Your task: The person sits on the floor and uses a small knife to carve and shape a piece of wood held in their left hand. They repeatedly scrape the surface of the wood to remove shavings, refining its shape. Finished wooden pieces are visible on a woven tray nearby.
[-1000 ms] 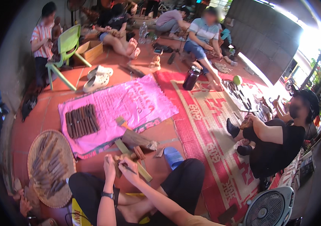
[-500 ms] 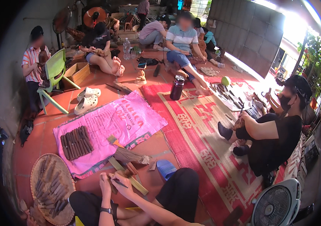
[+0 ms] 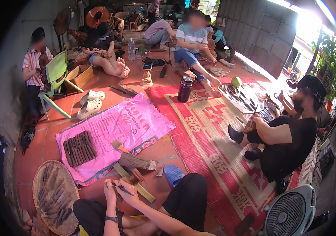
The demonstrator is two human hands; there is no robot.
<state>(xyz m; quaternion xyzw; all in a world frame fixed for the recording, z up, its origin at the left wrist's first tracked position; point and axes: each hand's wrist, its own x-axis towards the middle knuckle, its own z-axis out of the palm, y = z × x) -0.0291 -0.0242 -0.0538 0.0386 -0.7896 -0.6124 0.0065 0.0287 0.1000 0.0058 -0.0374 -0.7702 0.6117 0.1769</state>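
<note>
Above my crossed legs, both hands are held close together. My right hand grips a slim dark carving tool, whose pointed end lies across the fingers. My left hand is closed, fingertips pinched against a small piece that I cannot make out. Just beyond the hands, a reddish-brown wooden piece with a rounded head rests by a yellowish wooden strip. A rough wood block lies farther off, beside a flat brush.
Left of me is a round woven tray of dark wooden pieces. A pink sack bears a row of dark tools. A blue sandal lies near my knee. A fan and a seated person are at right.
My hands stay almost in place, with the tool still in the right one. The view shifts slightly. Across the mat, the person in the striped shirt has moved their arms.
</note>
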